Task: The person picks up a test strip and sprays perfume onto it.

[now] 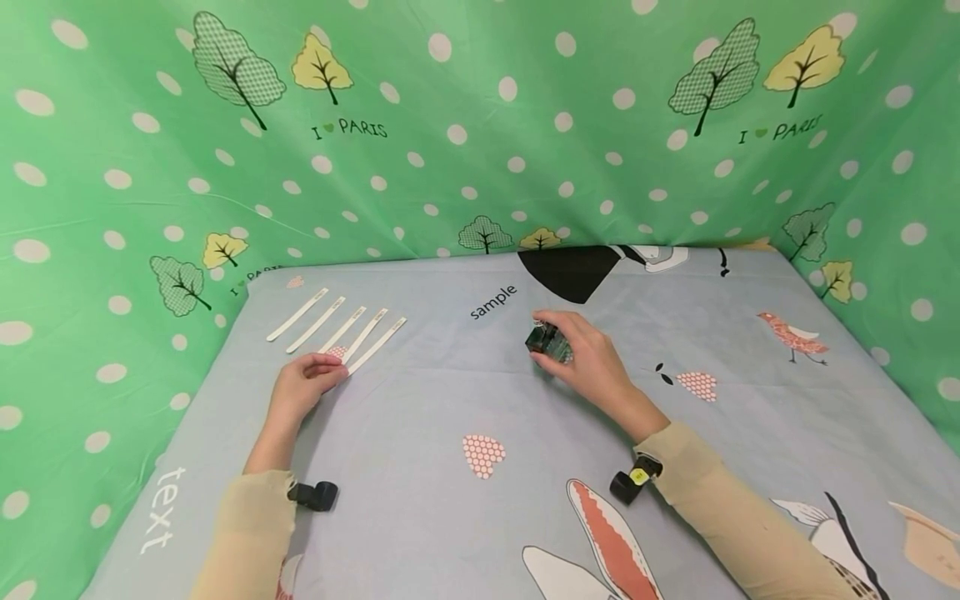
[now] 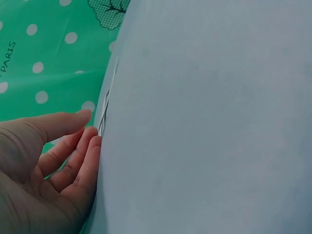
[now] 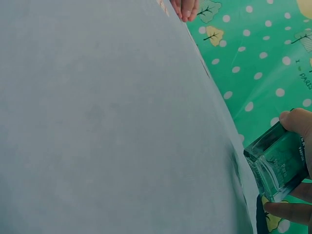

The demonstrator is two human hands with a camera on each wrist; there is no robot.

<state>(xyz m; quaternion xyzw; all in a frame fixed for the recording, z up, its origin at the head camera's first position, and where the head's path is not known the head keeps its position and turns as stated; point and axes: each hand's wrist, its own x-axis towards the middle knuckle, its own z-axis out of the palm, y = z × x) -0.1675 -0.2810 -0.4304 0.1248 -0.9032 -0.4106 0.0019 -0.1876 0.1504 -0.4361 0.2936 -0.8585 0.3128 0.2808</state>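
Several slim white paper test strips (image 1: 297,315) lie side by side on the cloth, slanting, with small print near their far ends. My left hand (image 1: 303,385) rests at the near ends of the right-hand strips and covers part of them. In the left wrist view the thumb stands apart from the loosely bent fingers (image 2: 80,163), whose tips are beside the strips (image 2: 104,109), seen edge-on. My right hand (image 1: 588,354) grips a dark green glass perfume bottle (image 1: 546,338) between thumb and fingers. The bottle (image 3: 278,163) is tilted in the right wrist view.
A grey-blue printed cloth (image 1: 420,500) covers the table, with hearts, a bird and lettering on it. Green dotted curtains (image 1: 442,108) hang behind and along both sides. Black wrist cameras (image 1: 324,497) are strapped at both sleeves.
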